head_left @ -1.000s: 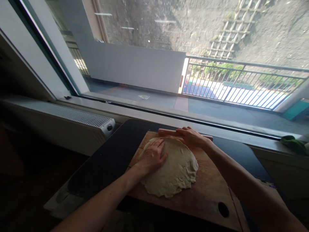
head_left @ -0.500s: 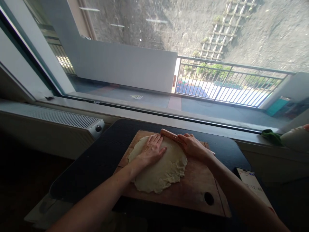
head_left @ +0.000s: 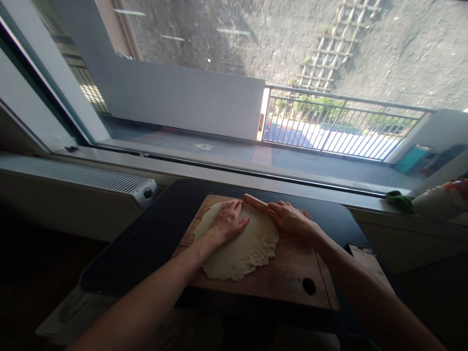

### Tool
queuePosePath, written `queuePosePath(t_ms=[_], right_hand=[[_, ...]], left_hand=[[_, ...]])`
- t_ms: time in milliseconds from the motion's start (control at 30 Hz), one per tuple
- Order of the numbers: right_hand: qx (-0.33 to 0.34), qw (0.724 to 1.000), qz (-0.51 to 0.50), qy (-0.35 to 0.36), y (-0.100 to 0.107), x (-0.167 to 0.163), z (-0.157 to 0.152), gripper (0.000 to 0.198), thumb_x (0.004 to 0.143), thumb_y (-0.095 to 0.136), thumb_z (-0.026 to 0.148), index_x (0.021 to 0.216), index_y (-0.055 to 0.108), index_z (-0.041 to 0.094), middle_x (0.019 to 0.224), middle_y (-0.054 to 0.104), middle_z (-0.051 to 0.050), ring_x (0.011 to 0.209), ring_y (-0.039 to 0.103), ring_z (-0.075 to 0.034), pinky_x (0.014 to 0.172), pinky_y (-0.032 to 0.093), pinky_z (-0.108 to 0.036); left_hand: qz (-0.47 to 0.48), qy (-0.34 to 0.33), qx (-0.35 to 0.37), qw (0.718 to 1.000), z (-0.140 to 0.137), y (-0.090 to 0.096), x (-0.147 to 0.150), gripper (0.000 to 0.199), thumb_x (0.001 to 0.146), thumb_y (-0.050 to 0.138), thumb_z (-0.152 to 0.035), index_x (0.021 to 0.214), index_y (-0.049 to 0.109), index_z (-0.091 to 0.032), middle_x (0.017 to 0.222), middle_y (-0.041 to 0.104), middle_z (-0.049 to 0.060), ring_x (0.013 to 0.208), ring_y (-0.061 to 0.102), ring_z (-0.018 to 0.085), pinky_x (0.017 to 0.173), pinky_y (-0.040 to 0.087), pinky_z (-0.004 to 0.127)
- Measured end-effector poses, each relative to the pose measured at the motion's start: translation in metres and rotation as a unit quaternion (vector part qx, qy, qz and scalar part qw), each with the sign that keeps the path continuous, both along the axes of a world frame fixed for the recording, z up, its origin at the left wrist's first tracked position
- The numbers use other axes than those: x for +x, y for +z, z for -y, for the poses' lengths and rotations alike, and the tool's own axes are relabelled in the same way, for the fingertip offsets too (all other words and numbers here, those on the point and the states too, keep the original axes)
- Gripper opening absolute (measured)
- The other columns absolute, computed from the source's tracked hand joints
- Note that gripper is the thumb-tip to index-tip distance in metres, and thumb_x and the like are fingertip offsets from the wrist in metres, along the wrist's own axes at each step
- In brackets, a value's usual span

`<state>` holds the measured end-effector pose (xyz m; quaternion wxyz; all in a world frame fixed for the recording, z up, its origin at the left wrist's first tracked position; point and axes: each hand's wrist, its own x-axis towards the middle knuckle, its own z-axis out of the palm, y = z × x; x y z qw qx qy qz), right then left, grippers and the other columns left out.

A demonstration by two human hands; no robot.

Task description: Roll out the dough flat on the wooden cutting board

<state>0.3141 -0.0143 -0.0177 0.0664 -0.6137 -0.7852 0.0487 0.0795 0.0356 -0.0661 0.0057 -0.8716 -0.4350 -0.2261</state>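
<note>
A broad, thin sheet of pale dough with a ragged near right edge lies on a wooden cutting board. Resting on its far left part is my left hand, the thumb held apart and the fingers slightly bent near the dough's far edge. My right hand is wrapped around a brown wooden rolling pin, which slants along the dough's far right edge. The pin's right end is hidden behind my hand and wrist.
The board sits on a dark table below a window. A phone lies at the right, partly behind my forearm. On the sill are a green cloth and a pale container. A white radiator stands at left.
My left hand's fingers have drawn in from lying flat and bend a little more on the dough. The right hand and rolling pin look nearly still. The view has shifted slightly.
</note>
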Motion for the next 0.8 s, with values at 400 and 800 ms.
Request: queuePosePath(t_ms=[400,800], right_hand=[[0.022,0.995,-0.040,-0.087,-0.013,0.015,0.067,0.034,0.091,0.043,0.025,0.125,0.049,0.026,0.105,0.057,-0.007,0.098,0.050,-0.022,0.083,0.036,-0.030],[0.012,0.975,-0.041,-0.218,-0.014,-0.041,0.109,0.026,0.085,0.047,0.027,0.109,0.052,0.017,0.105,0.056,-0.012,0.094,0.056,-0.024,0.075,0.042,-0.031]], left_hand=[[-0.050,-0.008,0.000,0.999,-0.002,-0.001,0.001,0.048,0.091,0.038,-0.045,0.131,0.050,-0.022,0.132,0.048,0.009,0.122,0.042,0.025,0.108,0.028,0.043],[-0.046,-0.009,-0.019,0.999,-0.002,-0.001,0.002,0.049,0.089,0.039,-0.045,0.131,0.049,-0.022,0.135,0.046,0.010,0.124,0.040,0.027,0.107,0.026,0.044]])
